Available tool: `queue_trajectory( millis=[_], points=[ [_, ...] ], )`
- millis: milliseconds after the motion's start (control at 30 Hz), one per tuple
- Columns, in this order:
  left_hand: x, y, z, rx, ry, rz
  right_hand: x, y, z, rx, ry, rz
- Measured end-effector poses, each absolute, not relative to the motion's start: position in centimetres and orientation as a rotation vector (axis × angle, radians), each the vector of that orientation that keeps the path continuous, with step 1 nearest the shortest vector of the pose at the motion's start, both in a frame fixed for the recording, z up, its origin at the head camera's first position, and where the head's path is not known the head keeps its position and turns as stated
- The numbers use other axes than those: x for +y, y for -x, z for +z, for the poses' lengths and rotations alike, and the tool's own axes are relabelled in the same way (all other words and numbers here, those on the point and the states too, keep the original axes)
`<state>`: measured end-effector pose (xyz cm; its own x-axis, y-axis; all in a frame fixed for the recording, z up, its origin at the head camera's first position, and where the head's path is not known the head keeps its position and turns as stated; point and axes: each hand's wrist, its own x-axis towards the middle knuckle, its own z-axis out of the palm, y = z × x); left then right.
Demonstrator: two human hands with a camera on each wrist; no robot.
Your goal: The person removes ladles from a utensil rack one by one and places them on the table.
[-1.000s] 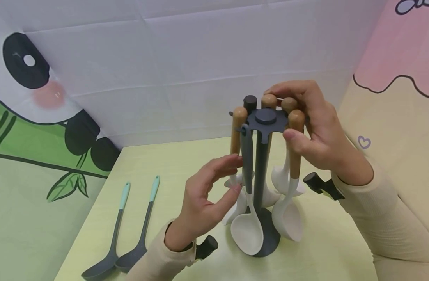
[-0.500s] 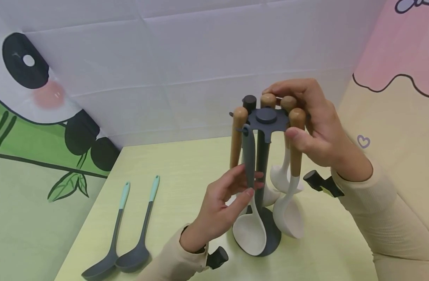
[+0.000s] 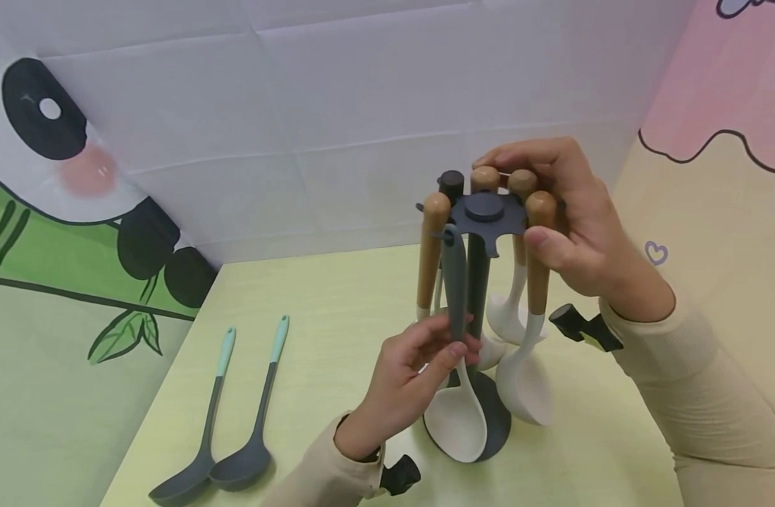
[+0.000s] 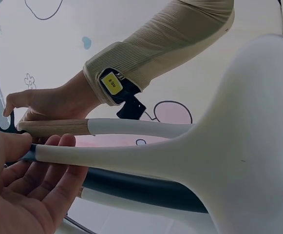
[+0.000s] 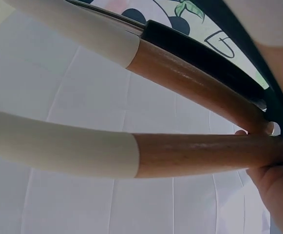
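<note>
A dark utensil stand with a round base stands upright on the table, hung with several white-headed utensils. At its front hangs a white spoon with a grey handle, hooked by its top loop. My left hand pinches this handle at its lower end, just above the white neck. My right hand holds the stand's top at the right, its thumb by a wooden-handled ladle. In the right wrist view, wooden handles cross the frame, with only part of that hand visible.
Two dark ladle-like utensils with mint handles lie on the yellow-green table at the left. A white cloth wall rises behind, and printed cloth hangs at both sides.
My left hand has moved right and down from beside the grey handle and now pinches it. The stand and its hanging utensils have shifted slightly right; my right hand stays at the top.
</note>
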<state>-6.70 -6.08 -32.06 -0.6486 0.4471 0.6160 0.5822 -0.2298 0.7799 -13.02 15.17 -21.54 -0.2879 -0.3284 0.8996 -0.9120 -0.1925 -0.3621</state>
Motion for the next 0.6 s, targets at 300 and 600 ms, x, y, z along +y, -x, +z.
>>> queue_trajectory(
  millis=[300,600],
  points=[
    [-6.06,6.73,-32.05,-1.857,1.3,-2.014,15.22,13.04,-21.41,-1.548,-1.454,1.561],
    [-6.11,6.76,-31.77,-1.832,1.342,-2.029,15.23,13.08,-21.42,-1.524,-1.469,1.578]
  ],
)
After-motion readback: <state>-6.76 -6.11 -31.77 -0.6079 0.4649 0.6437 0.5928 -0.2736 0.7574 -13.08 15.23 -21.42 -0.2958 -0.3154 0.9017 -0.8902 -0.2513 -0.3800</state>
